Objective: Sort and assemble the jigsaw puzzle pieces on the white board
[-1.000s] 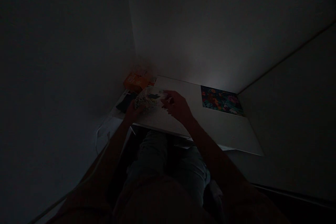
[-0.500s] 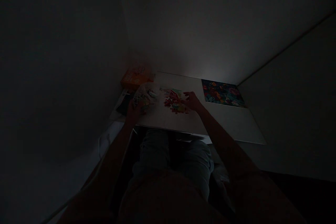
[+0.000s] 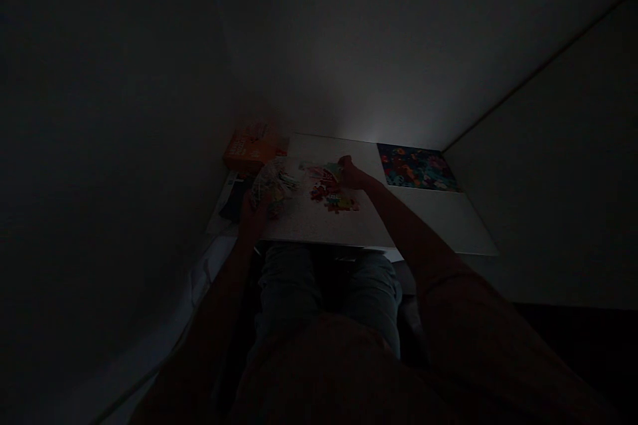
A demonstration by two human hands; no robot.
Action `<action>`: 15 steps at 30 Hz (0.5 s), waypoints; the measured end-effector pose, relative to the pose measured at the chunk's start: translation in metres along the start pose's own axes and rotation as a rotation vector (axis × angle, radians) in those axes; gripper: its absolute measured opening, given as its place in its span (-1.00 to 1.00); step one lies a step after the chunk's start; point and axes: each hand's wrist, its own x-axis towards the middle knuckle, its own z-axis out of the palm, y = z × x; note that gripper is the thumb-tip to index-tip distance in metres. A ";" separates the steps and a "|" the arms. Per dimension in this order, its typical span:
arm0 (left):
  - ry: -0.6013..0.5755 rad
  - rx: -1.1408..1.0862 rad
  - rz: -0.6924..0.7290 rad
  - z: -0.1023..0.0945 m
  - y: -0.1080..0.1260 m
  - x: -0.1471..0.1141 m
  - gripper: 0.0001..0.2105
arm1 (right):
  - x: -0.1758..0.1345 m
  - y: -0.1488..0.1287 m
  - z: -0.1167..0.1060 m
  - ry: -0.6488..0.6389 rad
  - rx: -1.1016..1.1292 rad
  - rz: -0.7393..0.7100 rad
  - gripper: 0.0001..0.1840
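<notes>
Puzzle pieces (image 3: 333, 194) lie scattered in a loose heap near the middle of the white table (image 3: 438, 226), toward its far edge, and the room is very dim in the head view. They look light, flat and stiff, likely cardboard, best pinched by the edges one at a time. The right hand (image 3: 351, 174) rests at the far side of the heap, fingers curled, though I cannot tell whether it pinches a piece. The left hand (image 3: 252, 220), near the table's left edge, is closed on a clear plastic bag (image 3: 272, 184), soft and crinkly, holding more pieces. An orange box (image 3: 248, 148) sits at the far left corner; a flowered picture (image 3: 416, 167) lies toward the far right.
</notes>
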 end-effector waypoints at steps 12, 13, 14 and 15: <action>-0.037 0.055 0.051 0.001 0.002 -0.004 -0.64 | -0.009 -0.010 -0.004 0.024 0.094 0.076 -0.27; -0.039 0.051 0.048 0.000 0.000 -0.003 -0.63 | -0.010 -0.008 -0.004 0.051 0.094 0.076 -0.30; -0.035 0.043 0.047 0.000 -0.002 -0.002 -0.61 | -0.010 -0.006 -0.005 0.079 0.095 0.077 -0.35; -0.036 0.037 0.047 0.000 -0.004 -0.002 -0.60 | -0.010 -0.003 -0.006 0.108 0.097 0.078 -0.39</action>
